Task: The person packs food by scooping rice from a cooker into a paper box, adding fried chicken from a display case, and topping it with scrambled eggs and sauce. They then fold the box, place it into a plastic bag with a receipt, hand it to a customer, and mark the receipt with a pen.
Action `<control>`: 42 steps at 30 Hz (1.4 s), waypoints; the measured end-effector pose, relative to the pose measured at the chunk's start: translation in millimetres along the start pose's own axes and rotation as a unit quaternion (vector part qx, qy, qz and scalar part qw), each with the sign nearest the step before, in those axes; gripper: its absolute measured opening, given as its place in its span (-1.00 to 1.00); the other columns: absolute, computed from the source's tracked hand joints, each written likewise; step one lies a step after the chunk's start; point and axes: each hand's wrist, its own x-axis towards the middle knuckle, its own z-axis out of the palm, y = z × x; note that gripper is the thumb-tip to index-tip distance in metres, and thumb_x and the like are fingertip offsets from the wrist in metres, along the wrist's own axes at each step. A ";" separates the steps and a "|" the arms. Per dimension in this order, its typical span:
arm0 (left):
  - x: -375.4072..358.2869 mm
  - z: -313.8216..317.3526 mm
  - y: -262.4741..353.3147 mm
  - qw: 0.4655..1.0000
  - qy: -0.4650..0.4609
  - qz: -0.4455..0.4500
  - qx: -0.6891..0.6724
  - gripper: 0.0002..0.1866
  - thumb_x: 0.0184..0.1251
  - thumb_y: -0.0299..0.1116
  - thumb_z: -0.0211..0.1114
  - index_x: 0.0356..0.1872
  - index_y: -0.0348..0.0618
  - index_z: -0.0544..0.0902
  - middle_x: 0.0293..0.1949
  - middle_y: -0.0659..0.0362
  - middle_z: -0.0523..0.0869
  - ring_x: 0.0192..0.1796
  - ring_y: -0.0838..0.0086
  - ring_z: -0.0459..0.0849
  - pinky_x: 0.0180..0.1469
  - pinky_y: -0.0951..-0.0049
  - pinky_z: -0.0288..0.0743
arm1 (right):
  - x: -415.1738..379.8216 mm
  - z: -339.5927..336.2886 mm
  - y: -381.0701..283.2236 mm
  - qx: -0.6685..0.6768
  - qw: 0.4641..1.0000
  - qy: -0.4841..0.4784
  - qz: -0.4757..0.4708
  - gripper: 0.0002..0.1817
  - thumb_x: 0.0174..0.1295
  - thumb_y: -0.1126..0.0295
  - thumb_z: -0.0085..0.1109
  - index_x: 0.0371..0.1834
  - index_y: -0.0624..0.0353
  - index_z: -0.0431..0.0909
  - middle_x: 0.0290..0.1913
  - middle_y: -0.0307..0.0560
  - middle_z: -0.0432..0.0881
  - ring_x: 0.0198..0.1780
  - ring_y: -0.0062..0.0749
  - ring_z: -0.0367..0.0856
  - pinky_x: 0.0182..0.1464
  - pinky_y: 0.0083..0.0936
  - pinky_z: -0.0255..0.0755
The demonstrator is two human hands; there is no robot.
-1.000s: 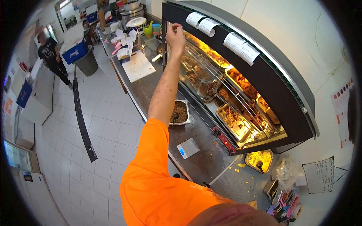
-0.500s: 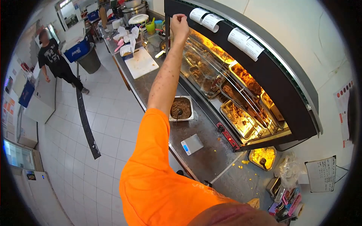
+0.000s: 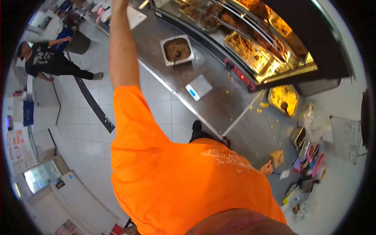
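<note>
My left arm stretches up past the top edge of the view, so its hand is out of sight. To the right of my orange shirt, my right hand [image 3: 266, 168] has its fingers curled at the near corner of a small brown cardboard box [image 3: 277, 158] on the counter. Its grip looks closed on that corner, though the hand is small and partly covered by the shirt. On the counter ahead sit a steel pan of brown minced food [image 3: 177, 50] with a ladle in it and a digital scale [image 3: 199, 87] with a lit blue display.
A glass-fronted heated cabinet [image 3: 250, 55] holds several food trays. Beside it stands a tray of yellow food [image 3: 283, 100], with crumbs scattered nearby. Stationery and plastic bags [image 3: 313, 121] crowd the wall side. Another person [image 3: 47, 58] stands on the left near a grey bin [image 3: 80, 41].
The view has tipped down and back. My left hand, earlier raised by the cabinet's top edge, has left the frame. My right hand has come into view by the brown box.
</note>
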 end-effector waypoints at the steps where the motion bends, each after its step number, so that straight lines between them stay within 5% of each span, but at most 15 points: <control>1: -21.9 -21.4 18.3 0.990 -0.083 -0.108 0.041 -0.18 0.38 -0.22 0.16 0.50 0.09 -0.16 0.31 -0.03 0.38 -0.08 0.31 0.61 -0.28 0.48 0.55 | -1.4 -3.2 0.7 0.034 0.999 0.011 -0.017 -0.57 0.31 0.14 0.09 -0.58 0.28 0.58 -0.54 0.07 0.58 -0.43 -0.01 0.53 -0.30 -0.20 0.38; 2: -70.6 -6.2 23.8 0.999 0.023 -0.042 0.008 -0.54 0.27 -0.39 0.20 0.19 -0.27 0.42 0.01 -0.01 0.61 0.07 0.35 0.55 0.13 0.40 0.37 | -7.0 -3.5 0.5 0.043 0.999 0.033 0.001 -0.60 0.32 0.19 0.06 -0.55 0.29 0.58 -0.53 0.08 0.58 -0.42 -0.01 0.53 -0.29 -0.20 0.39; 3: -108.5 -11.6 10.8 0.992 0.045 -0.104 -0.052 -0.80 0.31 -0.48 0.18 -0.09 -0.32 0.60 -0.22 0.20 0.64 -0.21 0.56 0.58 -0.16 0.58 0.41 | -11.3 -2.3 2.9 0.048 0.997 0.063 0.025 -0.62 0.33 0.23 0.04 -0.52 0.31 0.58 -0.52 0.08 0.57 -0.42 0.00 0.53 -0.29 -0.20 0.39; 4: -152.4 -13.6 26.1 0.988 -0.040 -0.134 0.068 -0.59 0.33 -0.45 0.12 0.17 -0.40 0.46 0.08 0.01 0.59 0.13 0.36 0.53 0.15 0.44 0.38 | -13.2 -0.3 18.9 0.196 0.979 0.028 -0.050 -0.65 0.36 0.20 -0.01 -0.34 0.29 0.60 -0.41 0.12 0.59 -0.41 0.06 0.52 -0.30 -0.14 0.40; 6: -246.5 15.0 61.3 0.946 -0.039 -0.318 -0.042 -0.65 0.36 -0.49 0.12 0.14 -0.34 0.51 0.10 0.03 0.58 0.05 0.39 0.59 0.03 0.42 0.54 | -17.4 -4.5 24.4 0.080 0.992 0.096 0.019 -0.73 0.24 0.37 0.08 -0.03 0.23 0.49 -0.12 0.06 0.55 -0.04 -0.05 0.48 0.04 -0.23 0.34; 12: -524.8 100.1 138.6 0.813 -0.191 -0.538 -0.112 -0.51 0.19 -0.68 0.18 0.20 -0.22 0.48 0.16 0.07 0.53 -0.04 0.50 0.58 -0.10 0.56 0.54 | -13.1 -28.7 120.3 0.196 0.932 0.096 0.291 -0.83 0.30 0.30 0.10 -0.19 0.15 0.53 -0.22 -0.08 0.59 -0.24 -0.26 0.55 -0.15 -0.38 0.42; 15: -640.2 173.2 227.7 0.711 -0.232 -0.636 -0.192 -0.47 0.14 -0.70 0.23 0.20 -0.19 0.48 0.04 0.11 0.58 -0.19 0.54 0.61 -0.15 0.58 0.54 | 0.7 -25.3 196.4 0.163 0.957 0.012 0.239 -0.88 0.26 0.37 0.10 -0.20 0.13 0.55 -0.20 -0.09 0.61 -0.21 -0.24 0.58 -0.14 -0.36 0.43; 17: -692.1 223.8 284.3 0.676 -0.355 -0.592 -0.258 -0.45 0.12 -0.70 0.26 0.20 -0.18 0.49 -0.04 0.14 0.60 -0.19 0.54 0.61 -0.16 0.56 0.54 | 16.4 -10.5 238.4 0.120 0.982 -0.009 0.147 -0.83 0.17 0.44 0.12 -0.17 0.08 0.57 -0.19 -0.10 0.61 -0.19 -0.18 0.60 -0.13 -0.30 0.45; 19: -740.2 273.7 331.3 0.613 -0.467 -0.583 -0.257 -0.44 0.11 -0.69 0.27 0.21 -0.20 0.48 -0.01 0.13 0.57 -0.07 0.53 0.58 -0.15 0.56 0.54 | 50.6 -22.4 246.1 0.085 0.979 -0.017 -0.185 -0.80 0.06 0.49 0.15 -0.21 0.06 0.55 -0.27 -0.07 0.58 -0.29 -0.09 0.59 -0.22 -0.27 0.49; 21: -796.8 326.1 373.0 0.614 -0.569 -0.470 -0.280 -0.44 0.13 -0.68 0.26 0.22 -0.20 0.46 0.04 0.13 0.54 0.05 0.52 0.52 -0.06 0.54 0.53 | 73.4 -11.0 276.4 0.082 0.975 -0.096 -0.184 -0.81 0.01 0.52 0.17 -0.27 0.09 0.52 -0.29 -0.05 0.56 -0.28 -0.07 0.58 -0.23 -0.25 0.48; 27: -939.4 454.5 379.4 0.685 -0.690 -0.171 -0.160 -0.35 0.06 -0.56 0.33 0.27 -0.13 0.42 0.15 -0.04 0.50 0.09 0.06 0.55 0.11 0.30 0.47 | 83.4 -40.6 338.5 0.208 0.967 -0.113 -0.090 -0.85 0.03 0.51 0.19 -0.37 0.19 0.41 -0.40 -0.07 0.52 -0.40 -0.20 0.59 -0.36 -0.34 0.44; 29: -950.0 466.8 381.4 0.708 -0.696 -0.097 -0.071 -0.34 0.06 -0.49 0.36 0.28 -0.11 0.41 0.18 -0.03 0.48 0.10 -0.02 0.53 0.11 0.24 0.48 | 72.7 -37.1 353.4 0.514 0.814 -0.184 0.201 -0.86 0.18 0.44 0.18 -0.40 0.20 0.40 -0.52 -0.14 0.52 -0.55 -0.43 0.53 -0.47 -0.50 0.37; 33: -943.0 480.7 392.5 0.665 -0.723 -0.119 0.143 -0.35 0.11 0.01 0.33 0.28 0.20 0.44 0.19 0.15 0.49 0.03 0.04 0.56 -0.04 0.15 0.54 | 61.1 -17.3 308.0 0.654 0.681 -0.114 0.308 -0.79 0.25 0.37 0.20 -0.46 0.18 0.41 -0.60 -0.25 0.48 -0.63 -0.60 0.44 -0.52 -0.62 0.30; 38: -939.1 474.2 389.0 0.717 -0.669 0.058 0.189 -0.32 -0.04 0.17 0.37 0.22 0.38 0.51 0.15 0.26 0.46 -0.01 0.20 0.45 0.01 0.08 0.42 | 58.3 20.2 286.2 0.421 0.906 -0.049 0.011 -0.67 0.12 0.33 0.31 -0.70 0.18 0.43 -0.74 -0.15 0.45 -0.67 -0.33 0.41 -0.50 -0.40 0.27; 42: -939.7 475.0 383.5 0.696 -0.687 0.048 0.201 -0.30 -0.06 0.18 0.38 0.23 0.43 0.50 0.20 0.26 0.42 0.04 0.19 0.43 0.03 0.07 0.35 | 63.5 33.6 281.6 0.397 0.914 -0.032 -0.081 -0.61 0.16 0.31 0.29 -0.74 0.19 0.40 -0.77 -0.12 0.42 -0.66 -0.27 0.39 -0.42 -0.37 0.26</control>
